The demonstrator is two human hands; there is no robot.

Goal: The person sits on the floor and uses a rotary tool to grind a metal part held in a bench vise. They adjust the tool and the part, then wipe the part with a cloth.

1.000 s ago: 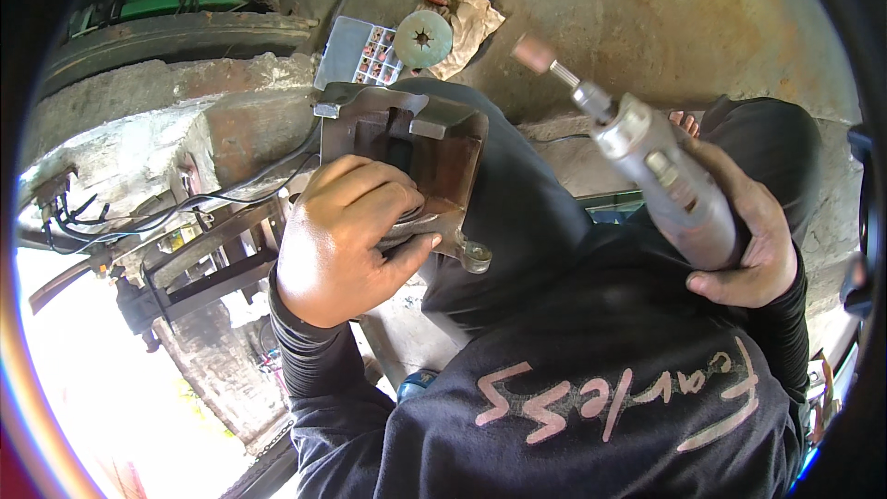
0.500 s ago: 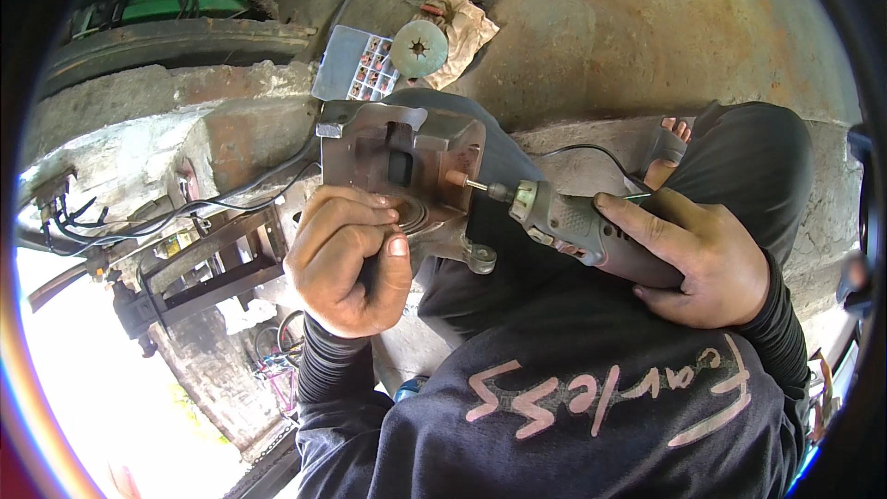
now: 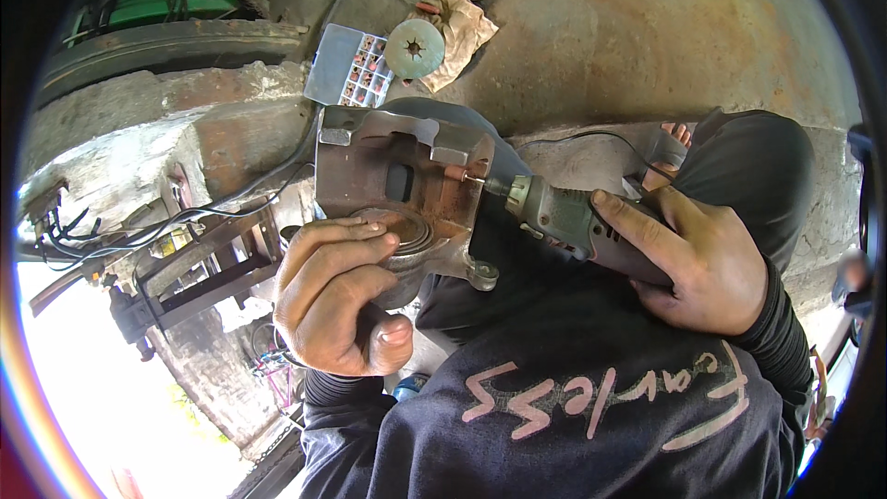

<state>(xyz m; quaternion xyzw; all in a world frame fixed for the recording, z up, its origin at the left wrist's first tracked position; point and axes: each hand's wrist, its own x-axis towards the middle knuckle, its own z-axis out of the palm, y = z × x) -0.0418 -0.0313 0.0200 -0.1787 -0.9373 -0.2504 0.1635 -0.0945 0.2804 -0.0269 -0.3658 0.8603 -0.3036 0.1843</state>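
My left hand (image 3: 333, 296) grips a brown metal brake caliper (image 3: 356, 171) by its rounded piston end, fingers over the ring-shaped bore and thumb below. The caliper is held up over my lap, its hollow inside facing me. My right hand (image 3: 707, 268) is wrapped round a grey rotary tool (image 3: 565, 217), index finger stretched along its body. From the tool's nose a thin shank runs to a small reddish-brown grinding stone (image 3: 455, 173), which sits within the caliper at its right inner wall. Whether the stone touches the metal I cannot tell.
Beyond the caliper lie an open clear compartment case (image 3: 337, 65) with small reddish bits, a round greenish disc (image 3: 415, 49) with a star-shaped hole, and crumpled brown paper (image 3: 471, 32). A black cord (image 3: 591, 136) runs behind the tool. Cables and a metal frame (image 3: 208, 263) stand left.
The caliper has tilted, showing more of its bore and inner side. My left hand has shifted slightly down and left, its thumb lower. The stone has moved slightly up, still by the right wall.
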